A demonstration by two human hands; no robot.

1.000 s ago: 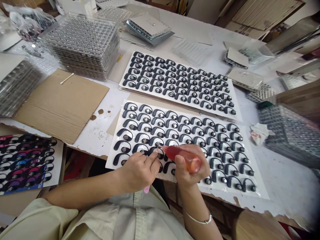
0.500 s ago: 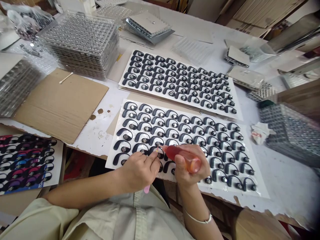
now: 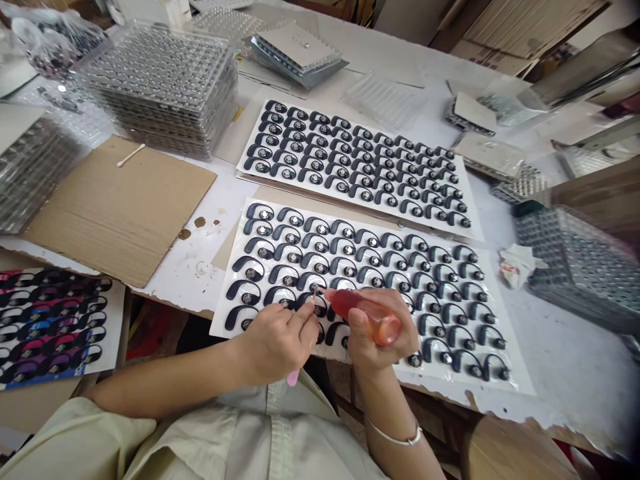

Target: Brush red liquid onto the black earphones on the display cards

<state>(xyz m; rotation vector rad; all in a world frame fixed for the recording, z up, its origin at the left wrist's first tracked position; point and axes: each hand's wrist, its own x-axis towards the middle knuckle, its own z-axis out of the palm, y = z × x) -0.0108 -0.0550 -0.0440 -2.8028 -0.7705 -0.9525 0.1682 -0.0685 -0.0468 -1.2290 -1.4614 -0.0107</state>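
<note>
Closed round a soft squeeze bottle [image 3: 347,303] of red-orange liquid, my right hand [image 3: 385,340] tilts its thin nozzle down to the left. The nozzle tip is over a black hook-shaped piece with a shiny round stone, on the nearer white sheet [image 3: 517,373]. My left hand [image 3: 280,337] is closed on a slim pink-handled tool [image 3: 293,378], its pink end showing below the palm. A fine yellowish tip shows by my left fingertips, close to the nozzle; the tool's kind is hidden. Rows of the same black pieces cover this sheet, some behind my hands.
A second sheet of black pieces [image 3: 473,230] lies behind. To the left are brown cardboard [image 3: 120,213] with a cotton swab [image 3: 131,155], and a tall stack of clear trays [image 3: 160,87]. More trays [image 3: 575,260] and a crumpled tissue [image 3: 520,265] are at right. A colourful sheet [image 3: 113,327] is at lower left.
</note>
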